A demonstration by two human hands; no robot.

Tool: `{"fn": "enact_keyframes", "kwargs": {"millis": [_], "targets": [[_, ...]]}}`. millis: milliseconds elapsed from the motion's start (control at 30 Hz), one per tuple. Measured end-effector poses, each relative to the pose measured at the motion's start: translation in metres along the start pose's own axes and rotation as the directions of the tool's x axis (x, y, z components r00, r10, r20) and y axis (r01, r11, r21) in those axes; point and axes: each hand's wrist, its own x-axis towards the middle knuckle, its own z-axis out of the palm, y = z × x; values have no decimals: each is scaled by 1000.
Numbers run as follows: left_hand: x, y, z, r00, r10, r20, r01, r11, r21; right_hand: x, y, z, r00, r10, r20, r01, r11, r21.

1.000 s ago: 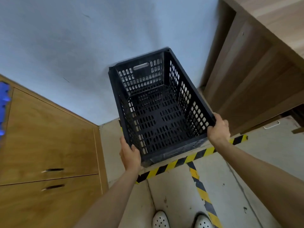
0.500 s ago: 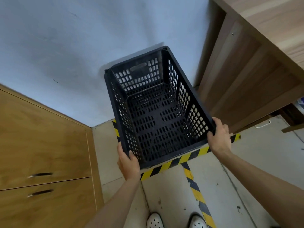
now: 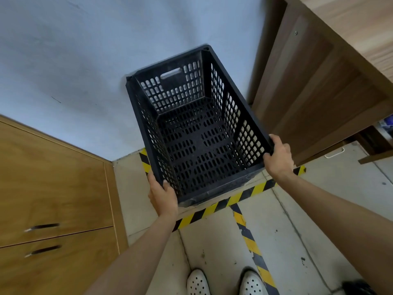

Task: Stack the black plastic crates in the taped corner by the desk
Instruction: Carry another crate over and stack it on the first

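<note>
Both bare forearms reach forward and down from the bottom of the view toward the corner. The left hand [image 3: 162,195] clasps the near-left corner of the black plastic crate [image 3: 192,133], thumb hooked over the rim and into the inside, fingers wrapped round the outer wall. The right hand [image 3: 278,155] clasps the near-right corner, fingers curled over the top of the rim and the palm against the outside.

The crate sits between the 2 hands, its near short side closest to the person and its far short side, with a slotted handle opening, against the pale blue wall [image 3: 85,60]. It is open-topped, with perforated walls and floor, and nothing lies inside it. Whether its base rests on the floor cannot be told from this angle.

It occupies the corner marked by yellow-and-black hazard tape [image 3: 234,198]: 1 strip runs across the concrete floor [image 3: 212,241] just in front of the near side, another runs up along its left side. The wooden desk [image 3: 319,86] stands just beside it on the right; a wooden cabinet [image 3: 53,188] with 2 drawer pulls stands to the left. 2 white perforated shoes [image 3: 196,283] show at the bottom edge.
</note>
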Motion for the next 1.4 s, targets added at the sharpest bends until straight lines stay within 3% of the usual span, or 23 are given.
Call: {"fn": "enact_keyframes", "kwargs": {"millis": [533, 1400], "targets": [[12, -5, 5, 1000, 16, 15, -16, 998, -53, 4, -8, -10, 999, -32, -21, 32, 999, 8], [24, -28, -3, 997, 44, 62, -45, 999, 4, -17, 12, 2, 998, -51, 33, 48, 994, 98]]}}
